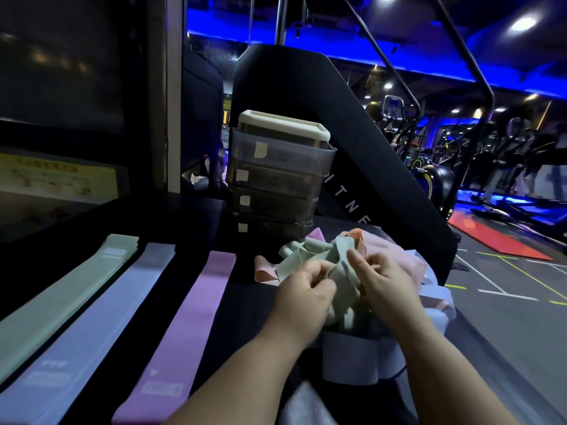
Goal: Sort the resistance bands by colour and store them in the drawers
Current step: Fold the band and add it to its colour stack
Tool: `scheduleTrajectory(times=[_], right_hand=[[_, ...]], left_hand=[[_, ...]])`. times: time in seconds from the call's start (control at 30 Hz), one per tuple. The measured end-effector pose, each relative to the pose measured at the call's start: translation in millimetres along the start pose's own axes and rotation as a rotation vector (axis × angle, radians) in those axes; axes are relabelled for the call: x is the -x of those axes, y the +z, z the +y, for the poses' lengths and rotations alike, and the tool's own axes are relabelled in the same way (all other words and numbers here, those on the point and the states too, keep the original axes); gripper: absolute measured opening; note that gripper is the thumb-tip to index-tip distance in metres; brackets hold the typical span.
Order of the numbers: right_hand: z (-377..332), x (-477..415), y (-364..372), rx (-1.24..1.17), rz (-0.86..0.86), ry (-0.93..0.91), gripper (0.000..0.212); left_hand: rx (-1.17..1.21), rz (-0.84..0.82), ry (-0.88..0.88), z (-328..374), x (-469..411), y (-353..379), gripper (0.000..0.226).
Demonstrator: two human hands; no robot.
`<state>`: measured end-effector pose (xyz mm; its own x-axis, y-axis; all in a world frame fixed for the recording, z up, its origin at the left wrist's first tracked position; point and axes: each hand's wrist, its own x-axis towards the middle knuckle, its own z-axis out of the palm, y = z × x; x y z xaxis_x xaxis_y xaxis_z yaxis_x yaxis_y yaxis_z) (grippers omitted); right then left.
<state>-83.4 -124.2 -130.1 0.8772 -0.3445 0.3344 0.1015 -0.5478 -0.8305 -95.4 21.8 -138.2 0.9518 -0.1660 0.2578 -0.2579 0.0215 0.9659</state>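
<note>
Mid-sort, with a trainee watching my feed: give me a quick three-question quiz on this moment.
1. True or false: the left hand and the right hand both grip a pale green band at the tangled pile.
2. Three flat bands lie in a row on the left. Which colour is the middle one? A pink, B pale blue, C green.
3. Fill in: the drawer unit has ___ stacked drawers, each with a small label.

Key: 1 true; 2 B; 3 four.
</note>
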Motion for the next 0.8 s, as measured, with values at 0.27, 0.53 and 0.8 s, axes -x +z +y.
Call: scheduleTrajectory(times=[0.27, 0.53, 0.8], right_hand=[[-9.9, 3.5, -4.2, -0.452, -0.261, 0.051, 0.020], [-18.2, 11.2, -6.7, -0.592, -0.321, -0.117, 0.022], [-20.1, 12.3, -8.6, -0.569, -0.431, -0.157, 0.017]], left_hand=[[-0.097, -0.155, 0.023, -8.4, 2.5, 5.2, 0.030], [0.049, -0.005, 0.029, 2.0, 4.6, 1.2, 0.039], [-0.033, 0.137, 0.115, 9.7, 7.7, -3.0, 0.040]])
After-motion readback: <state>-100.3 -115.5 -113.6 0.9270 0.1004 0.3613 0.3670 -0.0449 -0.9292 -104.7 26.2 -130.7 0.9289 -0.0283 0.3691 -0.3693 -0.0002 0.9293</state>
